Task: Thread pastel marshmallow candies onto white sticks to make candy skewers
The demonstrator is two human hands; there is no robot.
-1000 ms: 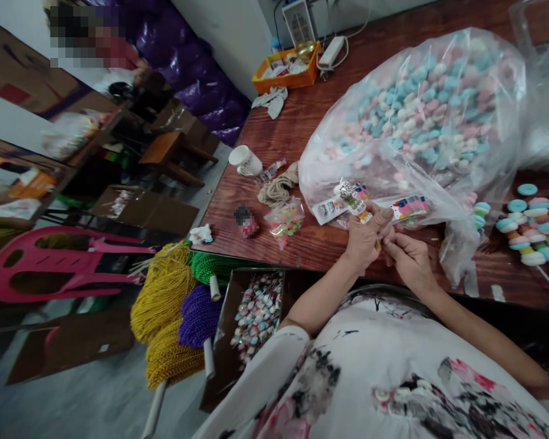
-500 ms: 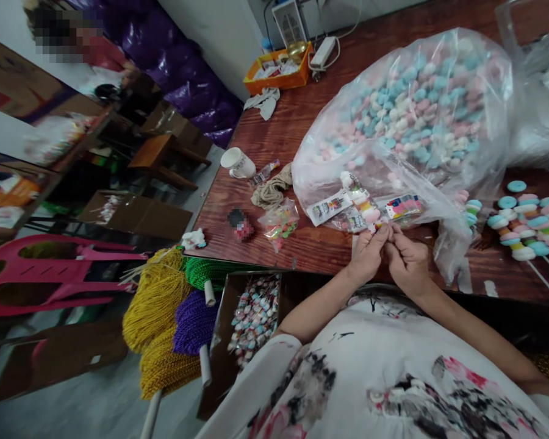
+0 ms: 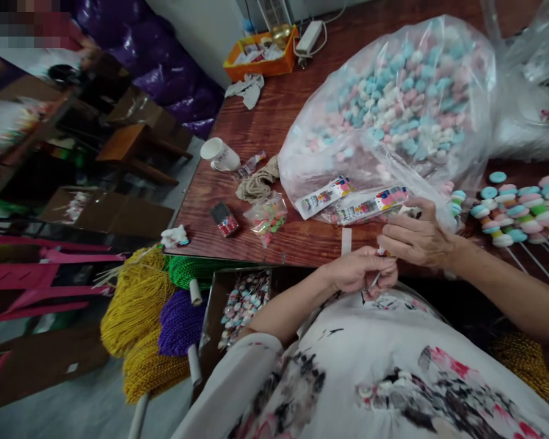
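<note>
A wrapped marshmallow skewer (image 3: 409, 211) is between my two hands, mostly covered by fingers. My left hand (image 3: 363, 271) is closed around its lower end, where a bit of thin white stick pokes out below the thumb. Curled over the candy part is my right hand (image 3: 416, 236), and a whitish tip shows above its knuckles. Behind the hands, printed clear wrappers (image 3: 370, 204) lie against a large plastic bag (image 3: 297, 146) full of pink, blue and white marshmallows. To the right, several marshmallow skewers (image 3: 531, 207) lie on the table with their sticks toward me.
At the table's left are a mug (image 3: 219, 154), a beige cloth (image 3: 258, 181), a small candy bag (image 3: 269, 219) and a dark-and-red box (image 3: 224, 218). An orange basket (image 3: 260, 68) stands behind. Below the edge are a carton of small candies (image 3: 244, 305) and yellow cord bundles (image 3: 137, 305).
My right hand has moved up over the candy part, hiding it, while my left hand has dropped slightly onto the stick end. The camera view has shifted rightward.
</note>
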